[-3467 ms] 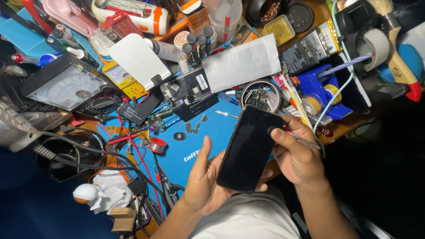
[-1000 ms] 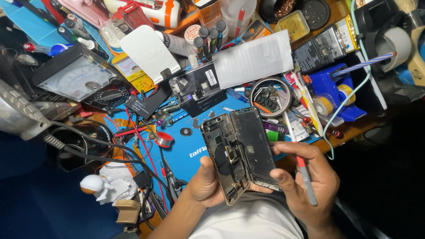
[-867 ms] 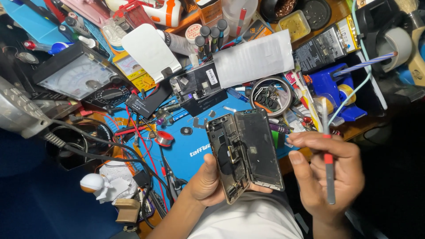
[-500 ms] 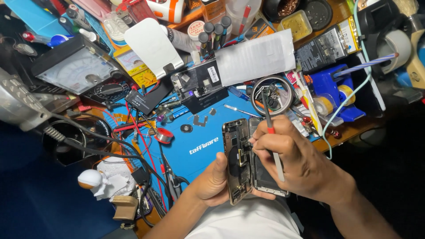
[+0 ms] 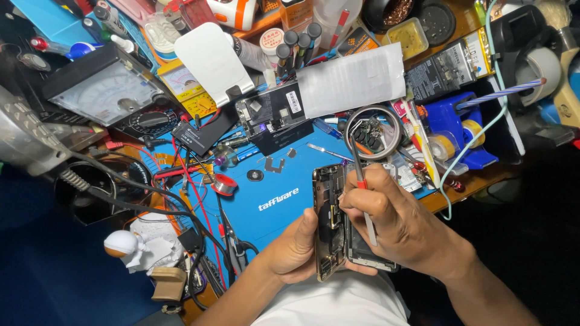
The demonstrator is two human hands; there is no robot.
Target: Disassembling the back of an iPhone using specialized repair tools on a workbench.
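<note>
While my left hand (image 5: 296, 247) cups the opened smartphone (image 5: 338, 223) from below, thumb on its left edge, the phone hangs above the blue repair mat (image 5: 272, 199), not resting on the tabletop. Right hand (image 5: 393, 223) is closed in a pen grip on a slim red-banded tool (image 5: 362, 202), tip at the internals near the upper middle. Risks, in my judgement: tip slips & gouges a flex or the board; too much push w/ no support under the phone tilts it out of my left-hand hold; any loose small part drops into the clutter, e.g. near the solder spool (image 5: 225, 185). Right wrist is bent inward, forearm coming in from lower right.
</note>
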